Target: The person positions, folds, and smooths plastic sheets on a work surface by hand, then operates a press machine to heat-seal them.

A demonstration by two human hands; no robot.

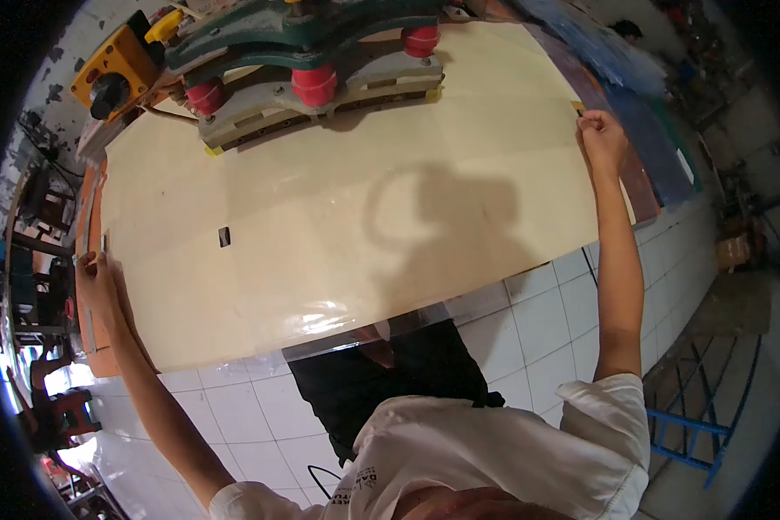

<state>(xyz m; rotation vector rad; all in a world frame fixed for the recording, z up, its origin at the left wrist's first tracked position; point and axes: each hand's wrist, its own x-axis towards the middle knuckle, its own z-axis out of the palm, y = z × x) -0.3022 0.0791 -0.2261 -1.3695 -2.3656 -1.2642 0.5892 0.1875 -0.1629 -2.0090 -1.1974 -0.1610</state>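
A broad cream sheet point(321, 225) covers the work table, its surface shiny as if clear plastic film lies on it. My left hand point(100, 282) is at the sheet's left edge, fingertips pinched beside a small dark strip point(105, 243). At the far right edge my right hand point(604, 139) is closed in a pinch, near a small yellow and black mark point(578, 107). What either hand grips, perhaps the edge of the film, is too small to make out. A small black patch point(224, 237) is on the sheet, left of the middle.
A green press head point(303, 39) with red cylinders point(313, 85) and a grey bar stands over the sheet's back. Left of it is a yellow control box point(113, 74) with a black knob. Blue plastic point(598, 52) lies back right. A blue metal frame point(689, 433) stands lower right.
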